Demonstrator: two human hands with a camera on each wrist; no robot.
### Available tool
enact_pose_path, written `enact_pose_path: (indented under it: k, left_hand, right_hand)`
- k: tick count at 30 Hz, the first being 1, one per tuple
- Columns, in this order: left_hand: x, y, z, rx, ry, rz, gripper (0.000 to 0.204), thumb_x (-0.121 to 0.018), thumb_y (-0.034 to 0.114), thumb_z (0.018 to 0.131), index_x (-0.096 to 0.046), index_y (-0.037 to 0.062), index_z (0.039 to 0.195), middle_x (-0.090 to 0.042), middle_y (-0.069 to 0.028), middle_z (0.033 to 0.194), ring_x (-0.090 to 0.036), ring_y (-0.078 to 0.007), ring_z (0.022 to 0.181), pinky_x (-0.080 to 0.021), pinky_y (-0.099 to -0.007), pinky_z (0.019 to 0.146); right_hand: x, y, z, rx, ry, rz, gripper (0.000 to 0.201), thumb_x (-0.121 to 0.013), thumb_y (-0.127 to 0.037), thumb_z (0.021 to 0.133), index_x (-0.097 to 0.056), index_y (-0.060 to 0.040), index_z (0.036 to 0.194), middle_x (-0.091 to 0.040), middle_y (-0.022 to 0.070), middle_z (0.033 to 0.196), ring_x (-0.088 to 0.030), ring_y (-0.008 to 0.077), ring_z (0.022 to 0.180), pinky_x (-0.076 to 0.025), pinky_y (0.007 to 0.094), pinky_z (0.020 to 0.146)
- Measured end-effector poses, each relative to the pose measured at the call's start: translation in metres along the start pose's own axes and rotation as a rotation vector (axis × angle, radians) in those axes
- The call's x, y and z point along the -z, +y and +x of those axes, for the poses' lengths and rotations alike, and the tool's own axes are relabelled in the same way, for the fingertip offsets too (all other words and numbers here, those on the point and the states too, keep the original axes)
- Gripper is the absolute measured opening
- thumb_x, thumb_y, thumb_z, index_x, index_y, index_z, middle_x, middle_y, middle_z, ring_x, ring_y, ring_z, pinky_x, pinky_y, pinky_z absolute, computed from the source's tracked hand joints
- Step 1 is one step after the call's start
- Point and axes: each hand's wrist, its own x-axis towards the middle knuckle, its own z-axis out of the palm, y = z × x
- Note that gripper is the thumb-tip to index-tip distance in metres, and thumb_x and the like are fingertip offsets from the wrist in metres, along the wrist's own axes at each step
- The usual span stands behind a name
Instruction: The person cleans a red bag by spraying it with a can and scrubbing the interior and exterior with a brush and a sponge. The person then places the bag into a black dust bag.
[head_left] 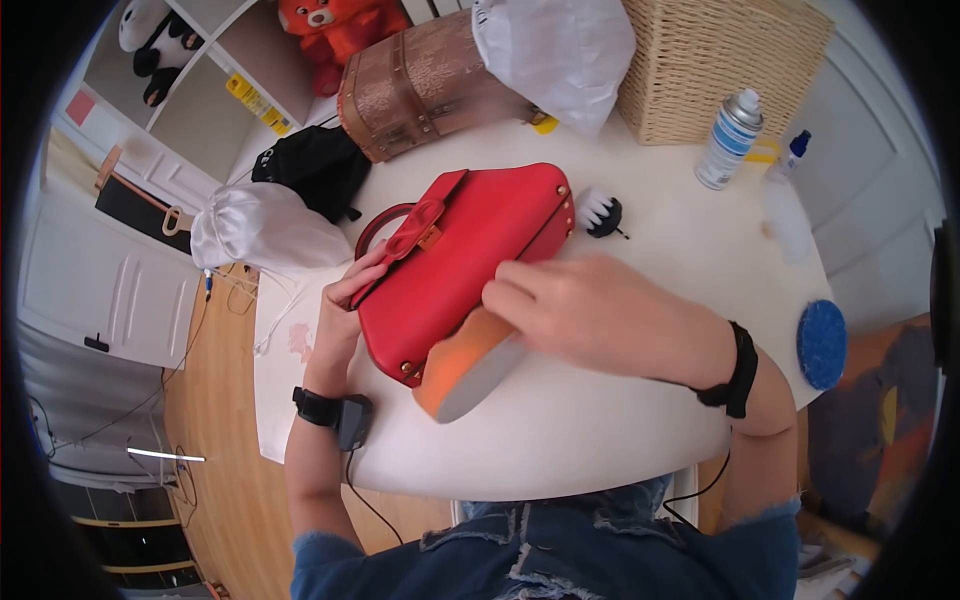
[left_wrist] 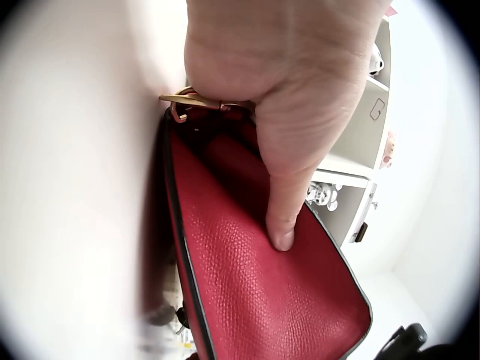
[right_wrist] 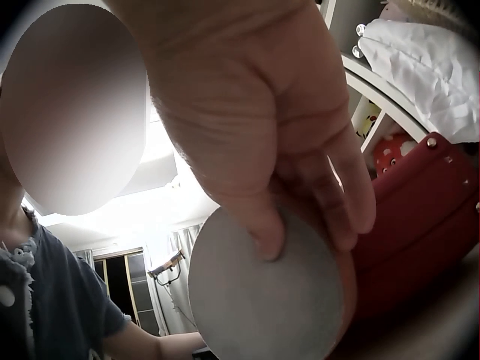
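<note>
A red handbag (head_left: 470, 270) with a bow and gold studs lies tilted on the white table, its handle toward the far left. My left hand (head_left: 352, 300) holds it near the handle. In the left wrist view the thumb (left_wrist: 282, 225) presses on the red leather side panel (left_wrist: 247, 277); the other fingers are hidden there. My right hand (head_left: 590, 310) grips a round orange sponge (head_left: 455, 360) with a flat grey face, close against the bag's near side. In the right wrist view the thumb lies on the grey face (right_wrist: 262, 300) and the fingers curl behind it.
Right of the bag stands a brush (head_left: 602, 214) with white bristles. Farther right are a spray can (head_left: 728, 140), a small blue-capped bottle (head_left: 794, 158) and a blue round pad (head_left: 821, 345). White pouch (head_left: 265, 230), black pouch (head_left: 315, 165), brown chest (head_left: 430, 80) and wicker basket (head_left: 710, 75) line the back.
</note>
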Motion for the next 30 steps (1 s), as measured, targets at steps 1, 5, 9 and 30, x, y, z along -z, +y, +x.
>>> enact_pose_path:
  k: [1, 5, 9, 30]
  left_hand:
    - [-0.002, 0.003, 0.0, -0.002, -0.007, -0.007, 0.045, -0.071, -0.004, 0.076, -0.066, 0.0075, 0.119, -0.05, -0.0173, 0.138, -0.047, -0.0281, 0.129, -0.039, -0.0368, 0.107]
    - [-0.005, 0.005, -0.001, 0.053, 0.046, -0.039, 0.045, -0.071, -0.004, 0.075, -0.066, 0.0078, 0.118, -0.05, -0.0175, 0.138, -0.047, -0.0284, 0.129, -0.039, -0.0376, 0.107]
    - [0.0, -0.004, 0.0, 0.009, 0.03, -0.012, 0.045, -0.072, -0.004, 0.074, -0.067, 0.0085, 0.117, -0.05, -0.0174, 0.138, -0.047, -0.0286, 0.129, -0.038, -0.0377, 0.108]
    - [0.001, -0.002, 0.0, -0.007, 0.006, -0.044, 0.046, -0.071, -0.006, 0.075, -0.067, 0.0103, 0.118, -0.05, -0.0177, 0.139, -0.05, -0.0278, 0.126, -0.04, -0.0362, 0.106]
  right_hand:
    - [0.005, 0.007, -0.002, -0.043, 0.011, -0.065, 0.014, -0.055, -0.007, 0.08, -0.053, -0.0019, 0.093, -0.057, 0.012, 0.083, -0.064, 0.0285, 0.071, -0.052, 0.0355, 0.058]
    - [0.027, 0.051, -0.019, -0.23, 0.201, -0.134, 0.016, -0.056, -0.005, 0.079, -0.055, -0.0024, 0.095, -0.06, 0.0126, 0.088, -0.064, 0.0274, 0.072, -0.053, 0.0371, 0.063]
    - [0.042, 0.065, -0.028, -0.353, 0.299, -0.163, 0.027, -0.065, -0.001, 0.071, -0.052, -0.0029, 0.095, -0.056, 0.0132, 0.085, -0.059, 0.0336, 0.08, -0.048, 0.0402, 0.067]
    - [0.076, 0.055, -0.039, -0.35, 0.469, -0.145, 0.029, -0.066, 0.0, 0.076, -0.057, -0.0021, 0.103, -0.056, 0.0108, 0.087, -0.057, 0.028, 0.075, -0.048, 0.036, 0.065]
